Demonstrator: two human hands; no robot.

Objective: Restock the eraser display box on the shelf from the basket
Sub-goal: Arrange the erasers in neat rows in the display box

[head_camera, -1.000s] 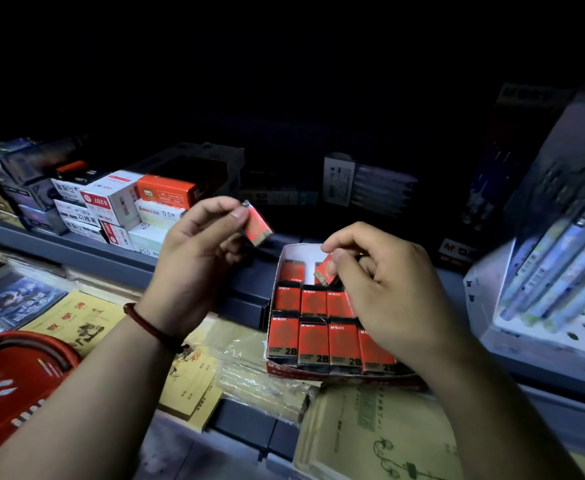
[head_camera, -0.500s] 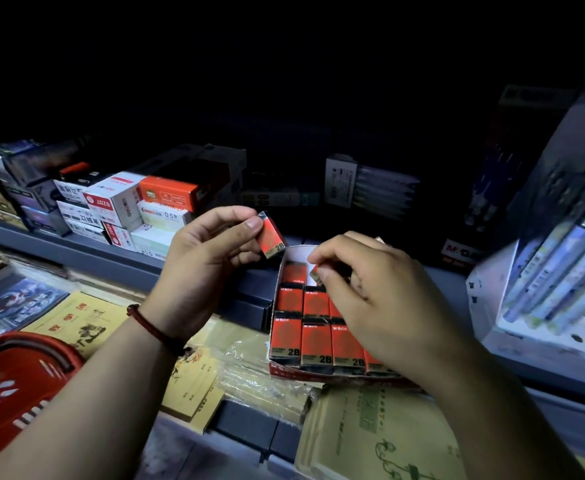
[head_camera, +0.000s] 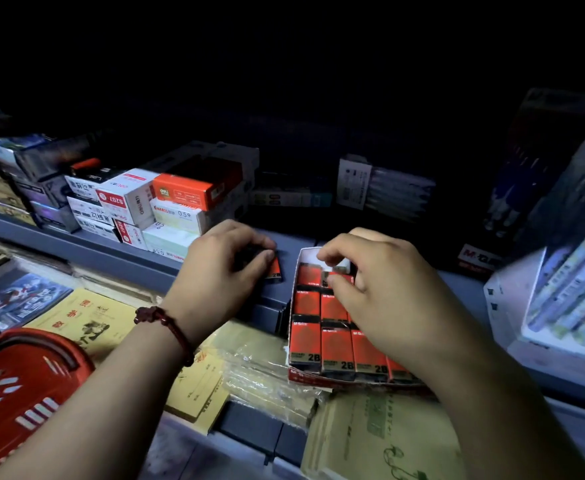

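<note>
You restock the eraser display box (head_camera: 298,271).
Your left hand (head_camera: 227,271) grips a loose eraser (head_camera: 275,270); your right hand (head_camera: 384,292) pinches a boxed eraser (head_camera: 341,278).

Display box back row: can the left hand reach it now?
Probably not: the right hand covers the back row of the display box; the left hand grips its eraser just left of the box.

We get a dim picture: the shelf (head_camera: 104,254) sinks into black behind, only near things catch light, and the right-edge pen packs (head_camera: 568,282) smear.
</note>
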